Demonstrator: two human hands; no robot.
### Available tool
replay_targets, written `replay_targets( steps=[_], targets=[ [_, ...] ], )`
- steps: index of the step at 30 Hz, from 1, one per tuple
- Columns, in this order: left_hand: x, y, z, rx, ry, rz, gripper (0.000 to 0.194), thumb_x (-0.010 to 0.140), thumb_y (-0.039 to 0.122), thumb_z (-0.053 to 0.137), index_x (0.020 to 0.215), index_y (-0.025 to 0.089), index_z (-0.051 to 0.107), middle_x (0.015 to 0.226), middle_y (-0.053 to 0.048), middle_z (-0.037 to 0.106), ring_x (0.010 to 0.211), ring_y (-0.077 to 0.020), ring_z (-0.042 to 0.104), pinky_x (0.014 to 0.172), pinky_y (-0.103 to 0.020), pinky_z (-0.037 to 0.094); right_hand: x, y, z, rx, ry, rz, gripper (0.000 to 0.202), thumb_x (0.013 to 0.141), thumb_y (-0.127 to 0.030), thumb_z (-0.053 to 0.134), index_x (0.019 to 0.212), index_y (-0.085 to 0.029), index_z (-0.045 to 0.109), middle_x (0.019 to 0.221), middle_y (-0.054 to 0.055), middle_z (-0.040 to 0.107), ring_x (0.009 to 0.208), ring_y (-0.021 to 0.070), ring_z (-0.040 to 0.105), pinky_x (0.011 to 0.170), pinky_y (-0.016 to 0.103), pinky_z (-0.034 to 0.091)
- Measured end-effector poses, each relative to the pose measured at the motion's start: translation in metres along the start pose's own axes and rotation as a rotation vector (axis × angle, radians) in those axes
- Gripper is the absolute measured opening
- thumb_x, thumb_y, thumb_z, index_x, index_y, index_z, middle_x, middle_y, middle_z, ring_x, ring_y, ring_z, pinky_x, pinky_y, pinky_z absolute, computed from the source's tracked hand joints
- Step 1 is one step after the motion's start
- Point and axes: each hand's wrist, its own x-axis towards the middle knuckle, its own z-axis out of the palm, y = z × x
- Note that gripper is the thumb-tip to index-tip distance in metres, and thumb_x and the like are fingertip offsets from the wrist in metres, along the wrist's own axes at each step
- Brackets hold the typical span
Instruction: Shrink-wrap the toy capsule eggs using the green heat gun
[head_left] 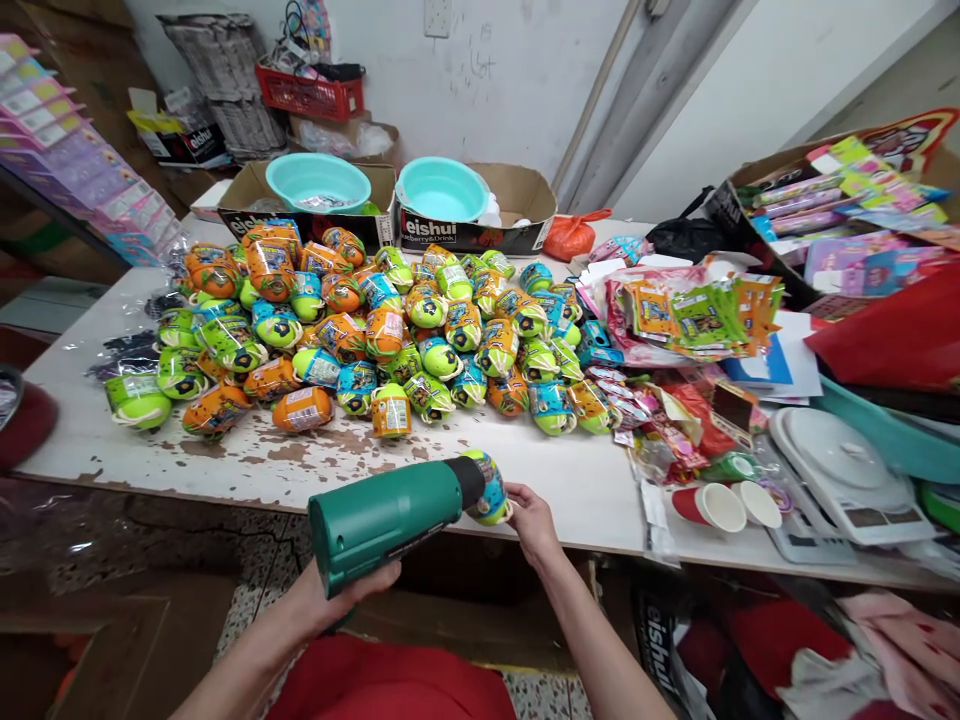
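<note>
A green heat gun (pixel 390 515) with a black nozzle is gripped in my left hand (pixel 360 590), mostly hidden below its body. The nozzle points right, close against a toy egg (pixel 491 490) in a blue and lime printed wrap. My right hand (pixel 534 522) pinches that egg by its right side, at a pale loop of string, above the table's front edge. Just beyond lies a large heap of similar eggs (pixel 386 330), lime and orange, with printed wraps and strings.
Two turquoise basins (pixel 442 190) sit in cardboard boxes (pixel 517 190) at the back. To the right are orange and green sachets (pixel 697 310), paper cups (pixel 720 508) and a white scale (pixel 847 460). A dark red bowl (pixel 30 420) is at the left edge of the white table (pixel 262 465).
</note>
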Motion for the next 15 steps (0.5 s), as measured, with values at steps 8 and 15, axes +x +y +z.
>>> replay_targets(
  steps=[8, 15],
  targets=[
    [-0.018, -0.019, -0.025, 0.119, -0.060, -0.020, 0.030, 0.065, 0.047, 0.072, 0.077, 0.019, 0.069, 0.079, -0.005, 0.071, 0.075, -0.0229, 0.061, 0.075, -0.032, 0.050, 0.003, -0.013, -0.018, -0.212, 0.017, -0.118, 0.031, 0.052, -0.030, 0.073, 0.079, -0.016, 0.067, 0.078, 0.004, 0.071, 0.063, 0.0188, 0.062, 0.059, 0.030, 0.050],
    [-0.019, -0.020, -0.036, 0.055, 0.007, -0.013, 0.027, 0.069, 0.045, 0.068, 0.067, 0.019, 0.061, 0.064, -0.001, 0.060, 0.063, -0.0173, 0.051, 0.064, -0.028, 0.045, -0.010, -0.025, 0.005, -0.495, -0.213, -0.182, 0.023, 0.062, -0.037, 0.066, 0.077, -0.018, 0.067, 0.075, 0.005, 0.071, 0.070, 0.0228, 0.066, 0.061, 0.030, 0.049]
  ],
)
